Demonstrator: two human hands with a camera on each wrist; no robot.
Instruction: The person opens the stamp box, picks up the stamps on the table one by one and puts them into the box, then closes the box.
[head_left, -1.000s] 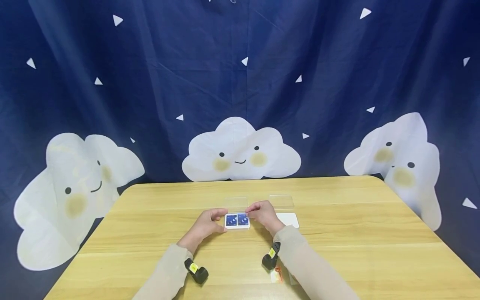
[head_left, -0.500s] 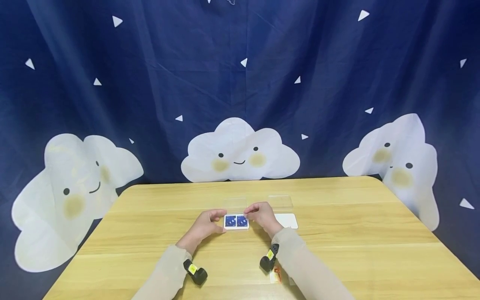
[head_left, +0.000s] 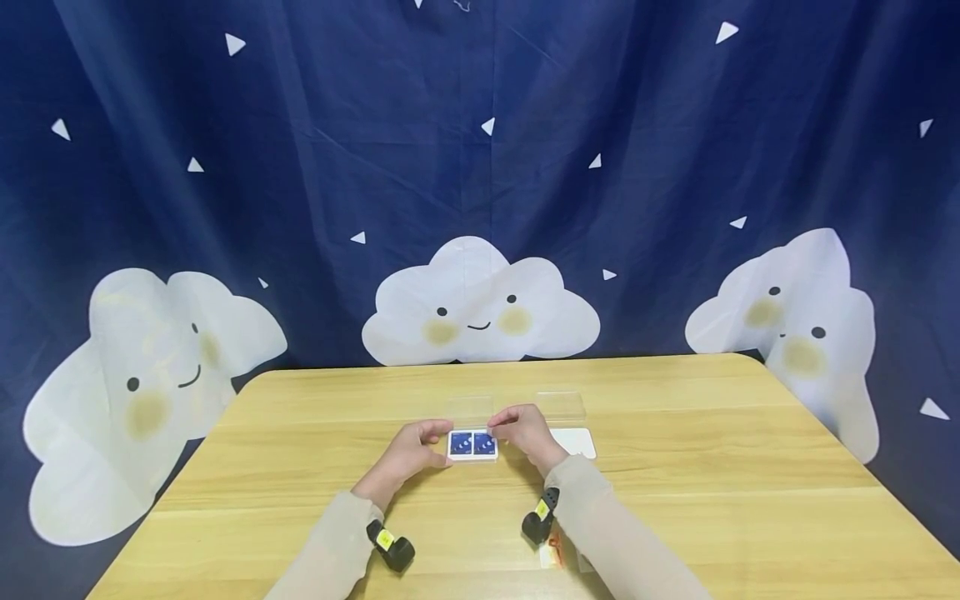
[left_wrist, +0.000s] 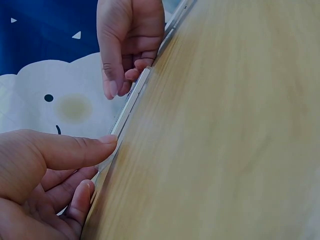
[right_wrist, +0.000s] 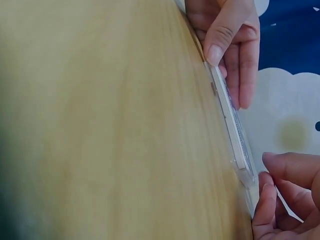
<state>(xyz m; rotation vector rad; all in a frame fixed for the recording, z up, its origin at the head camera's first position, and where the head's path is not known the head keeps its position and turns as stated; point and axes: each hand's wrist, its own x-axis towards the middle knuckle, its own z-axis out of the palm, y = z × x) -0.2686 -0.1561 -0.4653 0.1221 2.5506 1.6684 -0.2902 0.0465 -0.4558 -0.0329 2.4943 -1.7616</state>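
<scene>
In the head view, a flat white case (head_left: 472, 457) lies on the table with two small dark-blue square cards (head_left: 484, 443) side by side in it. My left hand (head_left: 410, 450) grips the case's left end, thumb on the near edge and fingers at the far edge. My right hand (head_left: 522, 431) has curled fingers at the far right corner of the right card. Seen from the right wrist, the right thumb and forefinger (right_wrist: 287, 172) are close together at the case's end; I cannot tell whether they pinch anything. The left thumb (left_wrist: 95, 150) presses the case's side in the left wrist view.
Behind the case lies a clear plastic panel (head_left: 470, 408), with a second clear panel (head_left: 561, 406) to its right. A white flat piece (head_left: 574, 442) sits beyond the right hand. A small orange-and-white item (head_left: 551, 552) is beside the right sleeve. A cloud-printed curtain hangs behind.
The right fingertips have dropped slightly onto the right card's corner, and the card now sits level with the left one. The left hand holds its place.
</scene>
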